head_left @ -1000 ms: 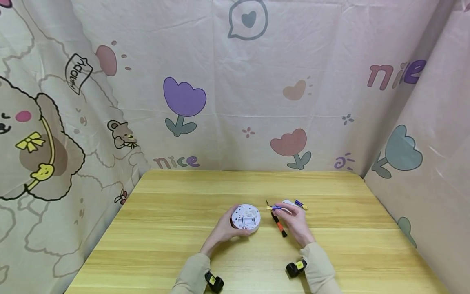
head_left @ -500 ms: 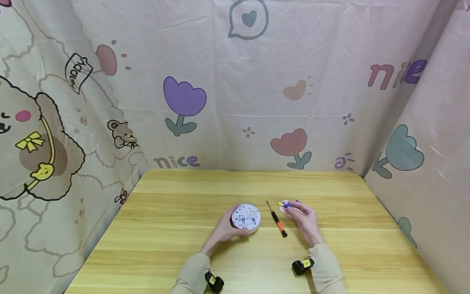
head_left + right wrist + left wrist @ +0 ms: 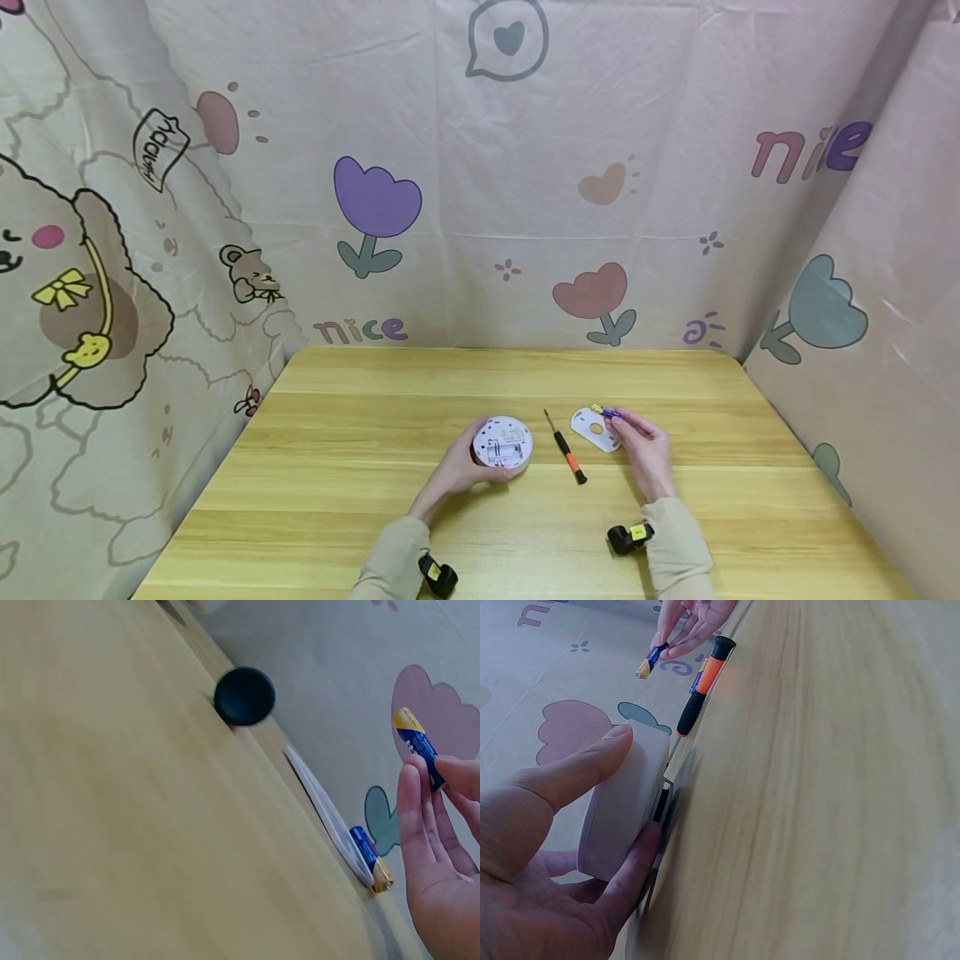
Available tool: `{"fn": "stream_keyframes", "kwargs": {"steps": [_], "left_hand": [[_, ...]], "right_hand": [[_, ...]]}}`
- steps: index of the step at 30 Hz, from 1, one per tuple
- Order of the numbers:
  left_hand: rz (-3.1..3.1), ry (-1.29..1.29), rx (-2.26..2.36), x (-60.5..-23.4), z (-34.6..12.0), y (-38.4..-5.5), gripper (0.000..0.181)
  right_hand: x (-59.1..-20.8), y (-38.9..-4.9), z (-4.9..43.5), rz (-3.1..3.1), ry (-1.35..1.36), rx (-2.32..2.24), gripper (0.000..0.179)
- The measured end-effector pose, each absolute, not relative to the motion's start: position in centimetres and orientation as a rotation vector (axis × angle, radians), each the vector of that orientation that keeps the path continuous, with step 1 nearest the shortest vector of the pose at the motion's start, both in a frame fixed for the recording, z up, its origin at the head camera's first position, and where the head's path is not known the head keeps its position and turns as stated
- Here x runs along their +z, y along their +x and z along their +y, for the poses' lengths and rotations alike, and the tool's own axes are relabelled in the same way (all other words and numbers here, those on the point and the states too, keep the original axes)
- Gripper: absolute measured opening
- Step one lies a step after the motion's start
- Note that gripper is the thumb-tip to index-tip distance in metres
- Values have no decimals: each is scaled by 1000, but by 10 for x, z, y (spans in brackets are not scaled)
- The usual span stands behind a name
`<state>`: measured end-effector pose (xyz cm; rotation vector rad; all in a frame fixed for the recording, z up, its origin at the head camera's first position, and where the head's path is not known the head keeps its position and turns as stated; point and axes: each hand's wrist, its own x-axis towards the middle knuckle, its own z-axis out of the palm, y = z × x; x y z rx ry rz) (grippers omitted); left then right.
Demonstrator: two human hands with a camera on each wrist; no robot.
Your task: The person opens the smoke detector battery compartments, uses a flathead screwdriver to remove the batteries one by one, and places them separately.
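My left hand (image 3: 459, 467) grips a round white device (image 3: 504, 440) by its sides, thumb on the near edge. Its upper face shows a battery compartment with metal contacts. The left wrist view shows the device (image 3: 626, 802) edge-on between thumb and fingers. My right hand (image 3: 647, 454) pinches a blue and yellow battery (image 3: 418, 748) between thumb and fingertips, raised above the table. Just left of that hand lies a flat white cover plate (image 3: 583, 423) with a round hole. In the right wrist view a second battery (image 3: 365, 851) lies behind the plate's edge.
A screwdriver (image 3: 570, 457) with a black and orange handle lies between the two hands on the wooden table (image 3: 360, 417). Printed cloth (image 3: 480, 167) hangs behind and at both sides of the table. Both wrists carry black cameras.
My right hand has moved right with the battery, away from the screwdriver and across the cover plate, so that more of the plate shows. The left hand and the device have stayed still.
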<state>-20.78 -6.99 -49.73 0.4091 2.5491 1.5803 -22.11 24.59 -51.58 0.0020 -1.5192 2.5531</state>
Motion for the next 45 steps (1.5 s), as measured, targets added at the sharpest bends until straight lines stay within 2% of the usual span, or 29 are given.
{"fn": "stream_keyframes", "kwargs": {"steps": [15,26,34,45], "left_hand": [[2550,422,1581,-499,-70,-209,104],[2560,416,1568,-499,-70,-209,103],[2556,393,1565,-499,-70,-208,104],[2552,388,1571,-498,-70,-207,105]], "right_hand": [[-519,-230,259,-1366,-295,2400,49],[-518,-234,267,-1352,-419,2332,41],[-520,-241,270,-1545,-472,2202,44],[-525,-248,275,-1845,-619,1961,37]]}}
